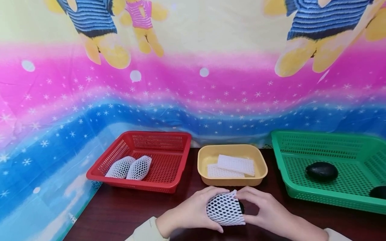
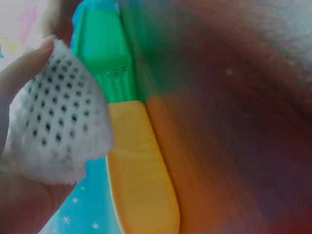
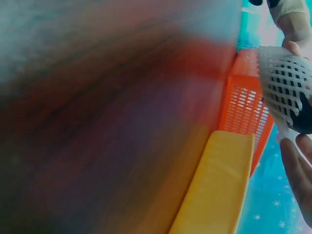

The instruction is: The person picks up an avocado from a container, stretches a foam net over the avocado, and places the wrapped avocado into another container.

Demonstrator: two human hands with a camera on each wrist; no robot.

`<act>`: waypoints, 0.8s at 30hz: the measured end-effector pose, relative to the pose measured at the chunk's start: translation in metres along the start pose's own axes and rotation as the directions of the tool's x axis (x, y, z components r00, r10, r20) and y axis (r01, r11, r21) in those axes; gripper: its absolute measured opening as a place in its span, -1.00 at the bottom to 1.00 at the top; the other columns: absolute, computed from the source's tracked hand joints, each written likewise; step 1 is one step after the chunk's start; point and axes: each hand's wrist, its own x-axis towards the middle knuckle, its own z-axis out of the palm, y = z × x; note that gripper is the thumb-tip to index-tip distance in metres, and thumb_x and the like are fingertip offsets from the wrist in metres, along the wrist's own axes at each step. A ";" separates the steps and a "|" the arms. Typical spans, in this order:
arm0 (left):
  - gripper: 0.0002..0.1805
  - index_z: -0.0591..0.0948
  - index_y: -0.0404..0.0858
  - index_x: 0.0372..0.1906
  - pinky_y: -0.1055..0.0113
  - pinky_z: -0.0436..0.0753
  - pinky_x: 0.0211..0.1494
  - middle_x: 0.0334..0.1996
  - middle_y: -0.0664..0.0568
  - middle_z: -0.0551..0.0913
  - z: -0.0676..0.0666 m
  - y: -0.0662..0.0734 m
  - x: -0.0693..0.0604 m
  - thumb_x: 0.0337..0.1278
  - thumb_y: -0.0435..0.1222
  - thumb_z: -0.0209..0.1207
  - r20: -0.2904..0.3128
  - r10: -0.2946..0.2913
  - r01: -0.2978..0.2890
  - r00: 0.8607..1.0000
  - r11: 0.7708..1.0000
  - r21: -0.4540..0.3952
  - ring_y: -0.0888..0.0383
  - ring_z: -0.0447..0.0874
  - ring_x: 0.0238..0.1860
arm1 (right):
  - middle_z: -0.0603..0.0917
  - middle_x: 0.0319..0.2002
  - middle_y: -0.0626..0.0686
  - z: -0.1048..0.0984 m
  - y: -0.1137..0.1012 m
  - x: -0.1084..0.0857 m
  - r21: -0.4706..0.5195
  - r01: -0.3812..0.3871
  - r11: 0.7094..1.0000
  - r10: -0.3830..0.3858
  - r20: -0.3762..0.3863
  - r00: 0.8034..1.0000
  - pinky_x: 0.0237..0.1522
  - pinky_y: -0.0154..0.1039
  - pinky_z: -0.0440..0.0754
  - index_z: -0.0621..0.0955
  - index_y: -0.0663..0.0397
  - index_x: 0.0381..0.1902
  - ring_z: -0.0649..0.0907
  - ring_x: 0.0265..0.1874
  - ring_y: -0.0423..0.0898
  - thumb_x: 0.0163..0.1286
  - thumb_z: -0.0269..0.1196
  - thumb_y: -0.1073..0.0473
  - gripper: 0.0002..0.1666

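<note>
In the head view my left hand (image 1: 193,209) grips a white foam net sleeve (image 1: 224,209) from its left side, thumb below and fingers above. Inside the sleeve is a dark avocado (image 1: 242,207), its bare end poking out at the right. My right hand (image 1: 268,209) pinches the sleeve's open rim between fingers at the top and thumb at the bottom. From the right wrist view, the dark fruit (image 3: 303,117) shows through the mesh near the right fingertips (image 3: 291,158). The left wrist view has the sleeve (image 2: 63,112) covering most of the fruit.
A red basket (image 1: 184,154) at left holds two sleeved fruits (image 1: 139,168). Behind my hands, a yellow tray (image 1: 232,181) contains flat foam nets (image 1: 236,164). The green basket (image 1: 281,167) at right has two bare avocados (image 1: 322,171). A printed cloth (image 1: 196,93) hangs behind the dark table (image 1: 114,214).
</note>
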 end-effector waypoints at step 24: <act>-0.09 0.55 -0.06 0.33 0.36 0.57 0.16 0.13 0.18 0.65 -0.012 0.003 -0.004 -0.31 -0.23 0.69 -0.120 -0.084 0.064 0.989 0.984 -0.166 0.32 0.57 0.07 | 0.77 -0.21 -0.07 -0.006 0.000 0.001 0.086 -0.101 0.991 0.107 -0.069 0.992 -0.42 -0.50 0.56 0.75 0.14 -0.03 0.62 -0.43 -0.31 -0.03 0.59 0.44 -0.47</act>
